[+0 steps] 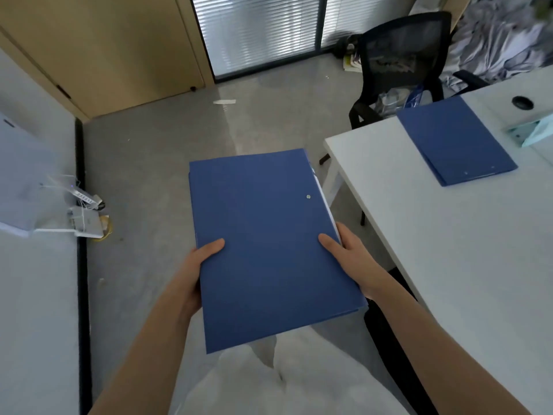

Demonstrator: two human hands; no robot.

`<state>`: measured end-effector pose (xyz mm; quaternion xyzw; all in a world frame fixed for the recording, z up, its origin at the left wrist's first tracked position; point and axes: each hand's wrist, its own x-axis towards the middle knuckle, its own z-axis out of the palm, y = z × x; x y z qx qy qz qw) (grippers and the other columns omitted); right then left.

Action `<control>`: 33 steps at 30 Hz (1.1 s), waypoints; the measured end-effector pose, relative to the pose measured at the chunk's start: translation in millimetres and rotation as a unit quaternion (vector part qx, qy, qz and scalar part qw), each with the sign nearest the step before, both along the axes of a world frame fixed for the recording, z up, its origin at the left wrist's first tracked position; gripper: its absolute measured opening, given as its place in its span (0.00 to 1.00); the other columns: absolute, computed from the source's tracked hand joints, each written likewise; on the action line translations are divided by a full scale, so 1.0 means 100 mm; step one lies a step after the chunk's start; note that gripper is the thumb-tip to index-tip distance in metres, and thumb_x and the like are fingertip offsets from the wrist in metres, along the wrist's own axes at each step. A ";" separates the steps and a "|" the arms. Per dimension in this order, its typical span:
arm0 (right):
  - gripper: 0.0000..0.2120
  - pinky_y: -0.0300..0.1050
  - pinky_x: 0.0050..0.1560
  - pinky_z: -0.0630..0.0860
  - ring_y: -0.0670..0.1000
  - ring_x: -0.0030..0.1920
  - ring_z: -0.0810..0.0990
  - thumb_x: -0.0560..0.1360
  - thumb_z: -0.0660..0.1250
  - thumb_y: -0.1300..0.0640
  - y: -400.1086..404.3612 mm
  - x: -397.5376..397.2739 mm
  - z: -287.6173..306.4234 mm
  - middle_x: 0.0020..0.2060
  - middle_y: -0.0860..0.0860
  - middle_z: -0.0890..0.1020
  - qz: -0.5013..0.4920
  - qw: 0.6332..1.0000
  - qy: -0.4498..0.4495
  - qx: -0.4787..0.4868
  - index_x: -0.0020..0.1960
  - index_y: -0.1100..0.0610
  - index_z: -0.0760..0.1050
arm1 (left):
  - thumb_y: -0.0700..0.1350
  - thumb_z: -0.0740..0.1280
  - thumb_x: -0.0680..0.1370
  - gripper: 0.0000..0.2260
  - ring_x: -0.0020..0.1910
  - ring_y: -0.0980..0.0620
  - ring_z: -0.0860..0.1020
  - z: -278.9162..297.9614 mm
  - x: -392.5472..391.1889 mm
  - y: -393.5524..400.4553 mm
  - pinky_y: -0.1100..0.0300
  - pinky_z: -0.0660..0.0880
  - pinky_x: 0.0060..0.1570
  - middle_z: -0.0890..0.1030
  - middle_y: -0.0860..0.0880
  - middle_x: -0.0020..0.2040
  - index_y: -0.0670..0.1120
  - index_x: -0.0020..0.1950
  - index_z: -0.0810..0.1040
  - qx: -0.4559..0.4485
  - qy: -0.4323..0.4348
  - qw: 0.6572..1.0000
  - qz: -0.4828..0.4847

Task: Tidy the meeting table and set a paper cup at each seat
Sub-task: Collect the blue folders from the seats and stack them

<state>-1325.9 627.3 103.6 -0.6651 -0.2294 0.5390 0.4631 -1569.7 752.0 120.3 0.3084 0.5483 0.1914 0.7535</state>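
I hold a stack of blue folders [263, 235] flat in front of me over the grey floor, left of the white meeting table [449, 250]. My left hand [194, 271] grips the stack's left edge, thumb on top. My right hand [350, 259] grips the right edge, thumb on the cover. White sheets stick out at the stack's right side. Another blue folder [454, 142] lies flat on the table near its far corner. No paper cup is in view.
A black mesh office chair [401, 64] stands at the table's far end. A pale green object [535, 133] and a cable hole [522, 102] are on the table at right. A white surface [36, 295] with a small device and cables [83, 217] runs along the left.
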 end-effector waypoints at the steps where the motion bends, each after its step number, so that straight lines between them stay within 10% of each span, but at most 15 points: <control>1: 0.17 0.42 0.45 0.81 0.47 0.50 0.84 0.79 0.64 0.50 0.12 0.09 0.02 0.57 0.46 0.81 -0.002 1.000 0.004 0.001 0.66 0.49 0.70 | 0.46 0.68 0.76 0.12 0.44 0.44 0.85 0.02 0.09 0.13 0.49 0.81 0.41 0.86 0.44 0.51 0.45 0.58 0.79 0.004 0.001 1.000 -0.001; 33: 0.10 0.54 0.51 0.81 0.54 0.50 0.85 0.79 0.64 0.53 4.01 1.74 0.11 0.52 0.50 0.85 -0.281 0.957 0.067 0.012 0.60 0.51 0.75 | 0.44 0.67 0.76 0.15 0.44 0.41 0.85 0.11 2.61 5.06 0.47 0.81 0.44 0.85 0.41 0.52 0.41 0.61 0.78 0.011 -0.006 0.975 -0.221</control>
